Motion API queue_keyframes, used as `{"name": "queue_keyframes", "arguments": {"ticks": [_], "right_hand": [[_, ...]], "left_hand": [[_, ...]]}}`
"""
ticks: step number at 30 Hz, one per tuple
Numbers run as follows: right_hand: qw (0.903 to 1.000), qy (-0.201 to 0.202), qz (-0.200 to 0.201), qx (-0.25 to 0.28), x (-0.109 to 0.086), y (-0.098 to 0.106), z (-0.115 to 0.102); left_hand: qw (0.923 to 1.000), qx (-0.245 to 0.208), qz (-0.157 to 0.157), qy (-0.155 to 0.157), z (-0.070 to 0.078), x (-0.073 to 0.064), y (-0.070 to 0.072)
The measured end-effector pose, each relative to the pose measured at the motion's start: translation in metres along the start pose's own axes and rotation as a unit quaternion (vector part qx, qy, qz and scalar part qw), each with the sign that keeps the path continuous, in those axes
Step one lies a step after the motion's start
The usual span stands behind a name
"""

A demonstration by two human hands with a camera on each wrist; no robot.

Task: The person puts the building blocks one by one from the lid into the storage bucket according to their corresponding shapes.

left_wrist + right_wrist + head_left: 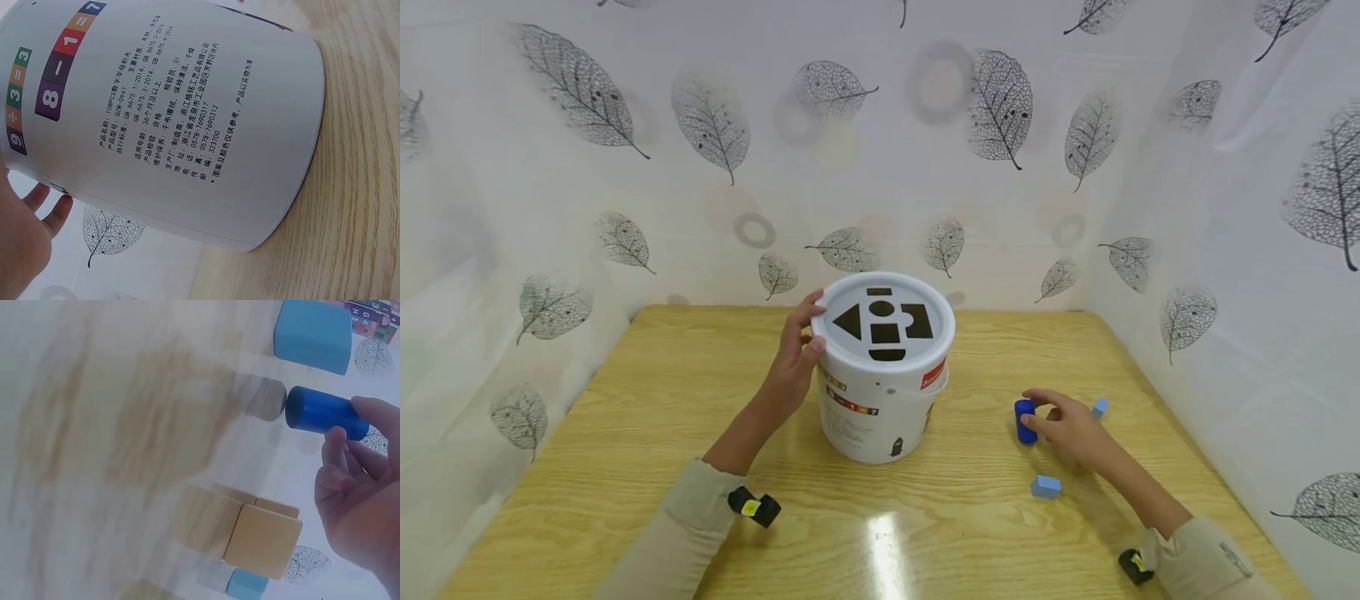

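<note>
A white bucket [868, 417] stands upright on the table, its lid [853, 354] cut with several dark shaped holes. My left hand [793, 354] grips the rim at the lid's left side, thumb in front and fingers farther back. In the left wrist view, part of that hand [22, 234] shows beside the printed bucket wall [206, 131]. To the bucket's right, my right hand [1075, 429] pinches a dark blue cylinder [1025, 423] near its top. The cylinder [322, 411] is upright, its lower end right at the tabletop.
A light blue block [1046, 487] lies in front of the right hand, and another [1101, 407] lies behind it. A plain wooden block [262, 540] shows in the right wrist view. Leaf-printed sheeting [865, 192] surrounds the wooden table [700, 350] at back and sides.
</note>
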State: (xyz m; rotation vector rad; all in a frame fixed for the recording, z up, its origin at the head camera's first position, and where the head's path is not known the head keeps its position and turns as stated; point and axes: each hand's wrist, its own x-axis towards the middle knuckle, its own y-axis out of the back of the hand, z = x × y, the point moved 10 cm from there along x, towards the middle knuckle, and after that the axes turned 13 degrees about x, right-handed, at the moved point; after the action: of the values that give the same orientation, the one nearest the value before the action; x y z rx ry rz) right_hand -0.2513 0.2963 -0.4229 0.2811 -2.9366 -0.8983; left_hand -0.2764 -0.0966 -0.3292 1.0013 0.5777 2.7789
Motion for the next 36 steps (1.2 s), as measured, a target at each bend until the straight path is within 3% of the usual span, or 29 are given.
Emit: {"name": "queue_keyframes", "arguments": {"ticks": [22,27,36], "right_hand": [[0.9997,-0.016,0.006,0.02,-0.003,0.001,0.009],[0.9997,-0.005,0.006,0.024,-0.004,0.003,-0.002],[0.9975,0.061,0.027,0.022,0.0,0.018,-0.044]], "left_hand": [[1.0,-0.005,0.0,-0.004,-0.003,0.0,0.0],[1.0,-0.007,0.0,-0.007,-0.002,-0.001,0.0],[1.0,-0.005,0.0,-0.004,-0.003,-0.001,0.0]]}}
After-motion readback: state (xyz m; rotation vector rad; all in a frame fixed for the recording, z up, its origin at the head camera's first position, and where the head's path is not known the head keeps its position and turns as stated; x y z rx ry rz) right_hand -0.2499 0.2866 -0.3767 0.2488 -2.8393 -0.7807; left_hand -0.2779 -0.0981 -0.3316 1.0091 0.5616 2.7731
